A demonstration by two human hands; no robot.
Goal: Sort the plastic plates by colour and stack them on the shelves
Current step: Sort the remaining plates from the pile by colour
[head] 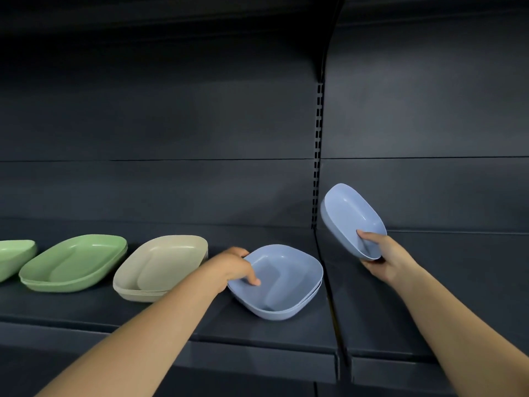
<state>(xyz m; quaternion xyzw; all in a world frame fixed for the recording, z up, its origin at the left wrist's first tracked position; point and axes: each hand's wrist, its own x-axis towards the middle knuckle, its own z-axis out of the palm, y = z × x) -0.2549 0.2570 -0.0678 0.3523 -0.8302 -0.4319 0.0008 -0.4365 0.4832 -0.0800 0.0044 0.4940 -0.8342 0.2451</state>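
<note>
A small stack of blue plates [286,285] rests on the dark shelf [257,330]. My left hand [237,267] grips the stack's left rim, thumb inside the top plate. Up and to the right, my right hand [380,259] holds another blue plate [350,216] by its lower edge, tilted steeply in the air above the neighbouring shelf bay. Left of the blue stack sit a beige plate stack [160,267] and a green plate stack [74,262]. A further green plate [14,256] is cut off at the left edge.
A slotted upright post [317,156] and a seam divide the shelf into two bays. The right bay's shelf surface [429,296] is dark and bare. A dark back panel rises behind everything, and another shelf overhangs at the top.
</note>
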